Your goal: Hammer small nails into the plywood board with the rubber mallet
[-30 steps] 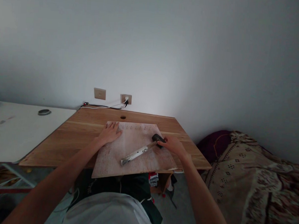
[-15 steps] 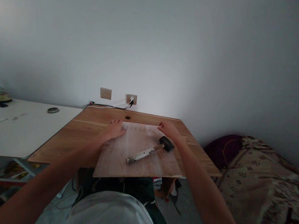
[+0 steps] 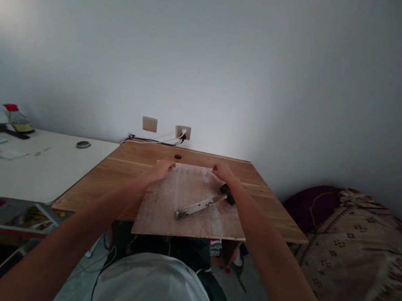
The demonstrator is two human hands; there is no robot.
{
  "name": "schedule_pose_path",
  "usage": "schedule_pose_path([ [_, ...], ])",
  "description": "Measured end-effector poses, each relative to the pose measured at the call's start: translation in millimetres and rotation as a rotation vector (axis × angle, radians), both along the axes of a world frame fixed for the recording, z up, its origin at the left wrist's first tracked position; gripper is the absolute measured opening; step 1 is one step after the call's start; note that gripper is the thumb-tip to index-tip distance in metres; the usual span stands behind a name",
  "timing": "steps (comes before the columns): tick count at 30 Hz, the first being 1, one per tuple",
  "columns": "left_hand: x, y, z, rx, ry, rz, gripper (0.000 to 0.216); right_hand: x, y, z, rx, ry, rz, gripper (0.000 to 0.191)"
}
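A thin plywood board [image 3: 171,203] lies on the wooden desk, its near edge jutting past the desk's front. Along its far edge runs a row of several small upright nails [image 3: 194,171]. My left hand [image 3: 163,168] is at the board's far left corner with its fingers curled together beside the row. At the row's right end my right hand [image 3: 223,171] is closed in a pinch. What either hand's fingers hold, if anything, is too small to make out. A mallet [image 3: 198,207] with a worn white handle lies diagonally on the board, its black head partly behind my right forearm.
The wooden desk [image 3: 268,203] stands against the wall, with a round cable hole [image 3: 177,157] and plugged-in cables [image 3: 154,141] at its back. To the left, a white table [image 3: 51,169] bears a red-capped bottle [image 3: 20,122] and a round lid [image 3: 83,145]. Patterned fabric [image 3: 344,248] is heaped at right.
My left hand has gone from lying flat at the board's left edge to curled fingers at its far corner. My right hand remains closed near the far edge. The view has turned slightly left.
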State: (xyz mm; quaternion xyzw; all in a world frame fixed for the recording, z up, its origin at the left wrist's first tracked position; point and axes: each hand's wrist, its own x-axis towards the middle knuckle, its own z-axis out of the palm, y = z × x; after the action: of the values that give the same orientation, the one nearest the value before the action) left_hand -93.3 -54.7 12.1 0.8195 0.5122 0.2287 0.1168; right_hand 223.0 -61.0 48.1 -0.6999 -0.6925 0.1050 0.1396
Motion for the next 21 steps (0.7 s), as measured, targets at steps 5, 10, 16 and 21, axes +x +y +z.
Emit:
schedule_pose_path([
  [5,4,13,6.8,-0.062,-0.192,0.076,0.020,8,10,5.8,0.136,0.361,-0.033,0.021],
  [10,11,21,8.6,-0.181,-0.324,0.080,0.027,7,10,9.2,0.197,0.563,-0.002,0.015],
  [16,2,15,7.6,-0.239,-0.290,0.039,0.021,3,1,2.8,0.085,0.410,0.074,0.003],
  [21,-2,6,16.8,-0.172,-0.177,-0.015,0.029,-12,-3,1.7,0.077,0.201,0.171,0.014],
])
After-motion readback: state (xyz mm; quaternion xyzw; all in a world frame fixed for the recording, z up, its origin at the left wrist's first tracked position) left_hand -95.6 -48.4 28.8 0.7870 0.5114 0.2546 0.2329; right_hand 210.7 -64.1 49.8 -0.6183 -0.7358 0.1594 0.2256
